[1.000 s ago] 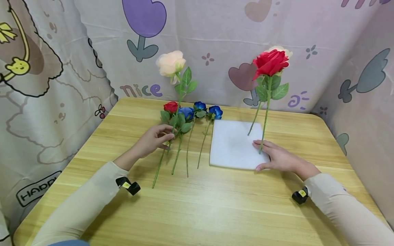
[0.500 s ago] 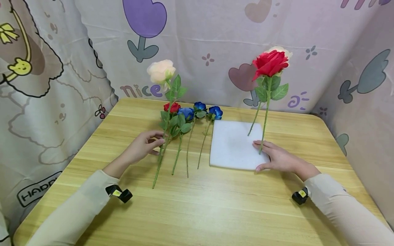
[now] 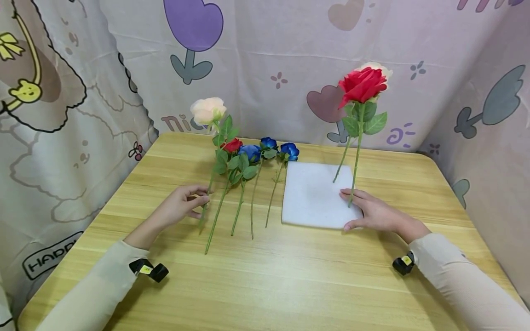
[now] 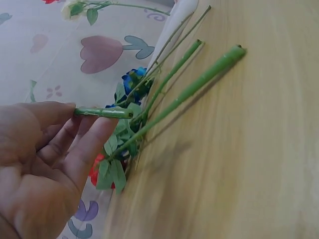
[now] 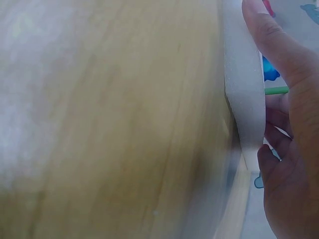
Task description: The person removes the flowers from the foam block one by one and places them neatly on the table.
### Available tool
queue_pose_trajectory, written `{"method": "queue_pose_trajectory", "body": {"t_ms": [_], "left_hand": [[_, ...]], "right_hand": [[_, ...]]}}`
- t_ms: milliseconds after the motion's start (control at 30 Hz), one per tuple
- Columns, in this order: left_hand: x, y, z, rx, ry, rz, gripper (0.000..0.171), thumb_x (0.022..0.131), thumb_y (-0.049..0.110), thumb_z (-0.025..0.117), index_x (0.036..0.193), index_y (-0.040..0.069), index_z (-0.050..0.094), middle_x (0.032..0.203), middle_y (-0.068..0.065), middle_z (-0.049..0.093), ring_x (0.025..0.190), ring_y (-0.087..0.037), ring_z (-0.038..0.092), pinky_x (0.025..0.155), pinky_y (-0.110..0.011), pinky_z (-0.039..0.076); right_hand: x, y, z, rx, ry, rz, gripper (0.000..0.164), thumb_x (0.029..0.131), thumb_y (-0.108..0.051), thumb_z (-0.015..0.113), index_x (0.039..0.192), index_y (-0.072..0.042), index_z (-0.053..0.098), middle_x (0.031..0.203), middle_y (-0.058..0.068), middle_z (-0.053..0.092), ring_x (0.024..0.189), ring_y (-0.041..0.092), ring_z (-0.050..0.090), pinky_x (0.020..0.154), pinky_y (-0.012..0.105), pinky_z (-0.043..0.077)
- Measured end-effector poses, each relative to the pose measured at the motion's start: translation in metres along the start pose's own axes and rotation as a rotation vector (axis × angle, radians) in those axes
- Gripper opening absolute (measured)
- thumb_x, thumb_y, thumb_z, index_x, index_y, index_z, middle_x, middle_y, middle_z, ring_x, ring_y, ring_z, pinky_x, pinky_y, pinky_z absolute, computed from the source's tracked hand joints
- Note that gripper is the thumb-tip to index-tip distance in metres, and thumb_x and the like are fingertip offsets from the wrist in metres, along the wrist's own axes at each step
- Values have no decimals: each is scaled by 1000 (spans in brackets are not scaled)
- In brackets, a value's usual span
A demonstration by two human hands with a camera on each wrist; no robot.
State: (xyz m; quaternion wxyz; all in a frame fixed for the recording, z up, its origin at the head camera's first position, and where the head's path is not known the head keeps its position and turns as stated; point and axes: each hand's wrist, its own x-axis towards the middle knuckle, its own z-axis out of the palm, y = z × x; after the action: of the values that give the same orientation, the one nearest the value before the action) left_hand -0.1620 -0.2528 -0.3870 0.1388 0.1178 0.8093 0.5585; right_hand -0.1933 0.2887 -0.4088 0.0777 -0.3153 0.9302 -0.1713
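My left hand pinches the green stem of a pale peach rose between thumb and fingers. The bloom is raised above the table, left of the lying flowers. My right hand rests on the right side of a white foam board, with its thumb at the front edge and fingers extended over the top. Upright on that board stands a red rose, its stem base beside my right fingers. Behind it is a pale rose, mostly hidden by the red bloom.
Left of the board, a red rose and several blue roses, such as this one, lie on the wooden table with stems toward me. A printed curtain hangs behind the table and along its sides.
My left hand has drawn the pale peach rose left and toward me, lowering its bloom and parting its stem from the lying red rose. My right hand and the board stay put.
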Motion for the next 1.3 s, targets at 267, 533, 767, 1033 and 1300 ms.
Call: {"method": "queue_pose_trajectory", "body": {"t_ms": [267,533,767,1033,1300], "left_hand": [[-12,-8,-5,-21,-18,-49,47,101,17,58,138,-9,46,138,-27,48,109,-41,57,75,-38,60],[-19,-20,-8,-45,-35,-87,45,101,18,58,135,-9,48,122,-29,51,106,-36,59,76,-41,59],[-21,-28,-10,-76,-53,-127,45,101,17,56,136,-10,46,120,-28,52,102,-31,61,78,-43,59],[-23,-35,-12,-101,-66,-156,46,102,16,54,138,-10,44,121,-26,49,108,-29,58,79,-44,59],[-25,-38,-11,-117,-57,-187,45,102,16,56,137,-9,45,118,-24,50,111,-32,56,80,-44,59]], "right_hand": [[-1,0,0,-13,15,-19,108,71,-64,75,148,1,38,154,17,32,140,41,28,111,57,28],[-2,0,2,-6,19,-19,108,71,-64,75,148,1,38,154,17,32,140,41,29,111,56,28],[-2,-2,0,-9,4,-2,109,71,-65,74,149,0,37,155,17,31,140,40,28,112,55,28],[-2,0,1,-13,8,-1,109,70,-66,74,149,0,37,155,17,30,140,41,27,112,57,27],[-1,1,2,-22,15,-12,108,71,-66,74,148,1,38,155,18,31,140,42,27,112,57,27]]}}
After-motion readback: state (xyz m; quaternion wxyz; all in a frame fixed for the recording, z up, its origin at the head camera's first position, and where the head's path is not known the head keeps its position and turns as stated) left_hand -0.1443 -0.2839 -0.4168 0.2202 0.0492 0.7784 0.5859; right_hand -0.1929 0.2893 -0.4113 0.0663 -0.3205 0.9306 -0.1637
